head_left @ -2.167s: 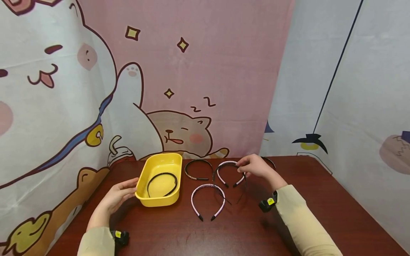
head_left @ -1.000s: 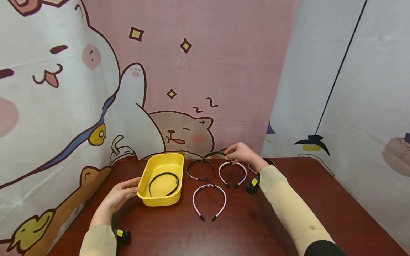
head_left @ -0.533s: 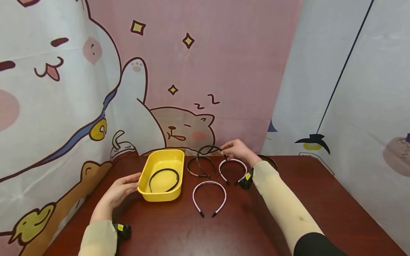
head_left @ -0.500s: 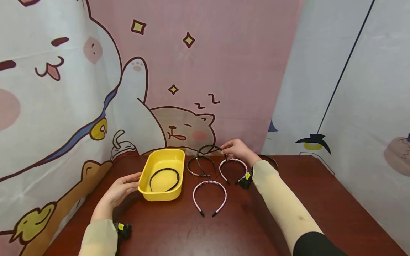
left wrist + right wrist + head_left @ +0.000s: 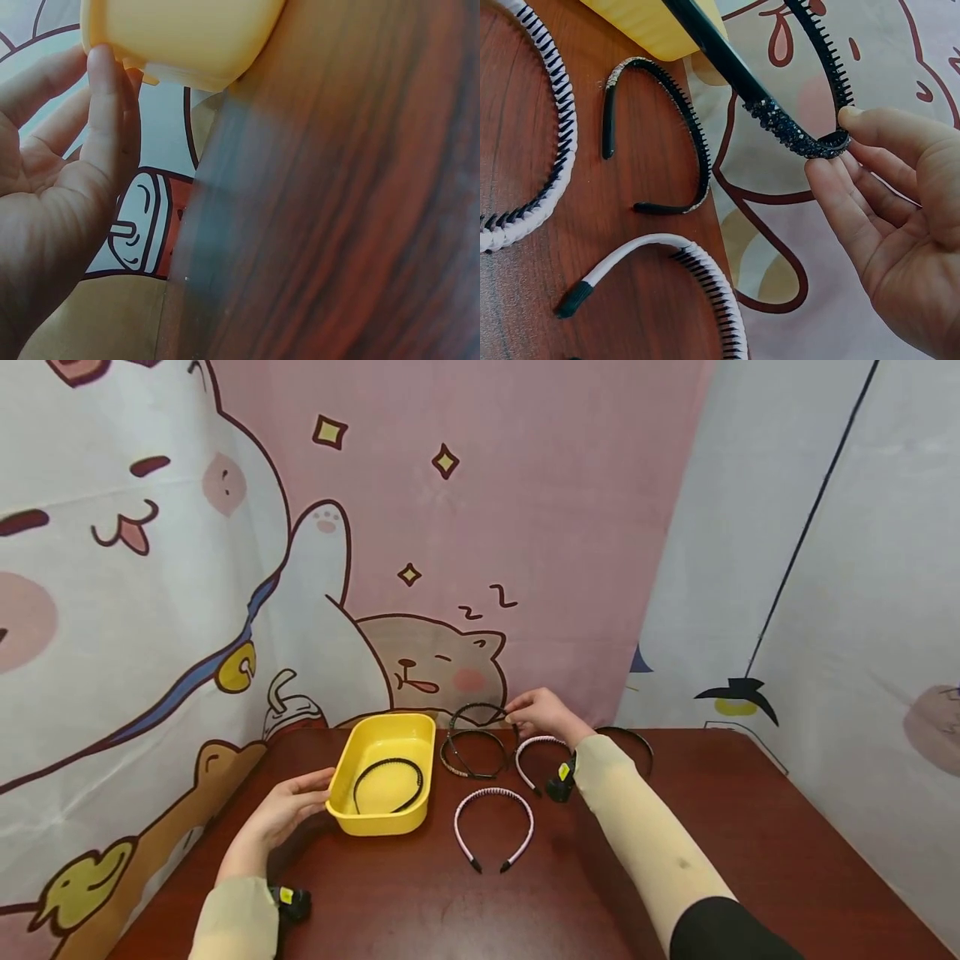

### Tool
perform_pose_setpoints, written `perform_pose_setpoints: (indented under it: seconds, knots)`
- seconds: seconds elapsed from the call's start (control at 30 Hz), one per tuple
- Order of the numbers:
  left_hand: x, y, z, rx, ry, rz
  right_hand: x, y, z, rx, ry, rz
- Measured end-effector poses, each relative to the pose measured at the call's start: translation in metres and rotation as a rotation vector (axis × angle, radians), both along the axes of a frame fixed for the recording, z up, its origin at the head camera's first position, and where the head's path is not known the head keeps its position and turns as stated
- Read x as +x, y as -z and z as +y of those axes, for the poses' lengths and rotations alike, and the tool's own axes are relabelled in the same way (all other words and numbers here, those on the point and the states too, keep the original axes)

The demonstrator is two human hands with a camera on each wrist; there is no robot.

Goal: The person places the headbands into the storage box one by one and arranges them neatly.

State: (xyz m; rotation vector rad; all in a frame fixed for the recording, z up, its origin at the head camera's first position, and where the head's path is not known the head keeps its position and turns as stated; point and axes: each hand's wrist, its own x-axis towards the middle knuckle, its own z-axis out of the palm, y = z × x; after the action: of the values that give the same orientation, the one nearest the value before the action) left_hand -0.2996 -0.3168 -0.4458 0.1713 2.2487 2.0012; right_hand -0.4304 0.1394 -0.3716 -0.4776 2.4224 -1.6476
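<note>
Clamping the beaded part of a black headband [image 5: 787,131], the fingers of the right hand [image 5: 543,714] hold it upright, right of centre in the head view. At centre left, the left hand [image 5: 281,810] extends its fingers against the left side of a yellow tray [image 5: 375,825], which contains a toothed headband [image 5: 388,761]. Behind the raised band lies a glitter-trimmed headband [image 5: 697,127]; a pink-white headband [image 5: 494,791] lies at lower centre, well apart from the tray. The supporting surface is a glossy red-brown bench [image 5: 735,835] with dark grain. Its far edge crosses the frame just below mid-height, close behind the tray; its side edges slope outward to the lower corners. The widest stretch of bench top spans lower centre and right. A printed cartoon backdrop [image 5: 562,527] encloses the far and lateral sides.
</note>
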Motion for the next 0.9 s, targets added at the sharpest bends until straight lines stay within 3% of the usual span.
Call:
perform_pose_setpoints:
  seconds: [0.17, 0.43, 0.73, 0.9]
  knots:
    - [0.002, 0.002, -0.002, 0.005, -0.001, 0.002, 0.0, -0.005, -0.008, 0.05, 0.041, -0.014]
    - [-0.001, 0.003, -0.001, 0.012, 0.003, 0.016, -0.001, -0.013, -0.017, 0.108, 0.025, -0.007]
    - [-0.004, 0.004, 0.0, 0.029, -0.007, 0.016, 0.006, -0.025, -0.032, 0.06, 0.022, -0.032]
    - [-0.004, 0.004, 0.0, 0.047, -0.016, 0.011, 0.002, -0.022, -0.041, 0.05, 0.016, -0.018]
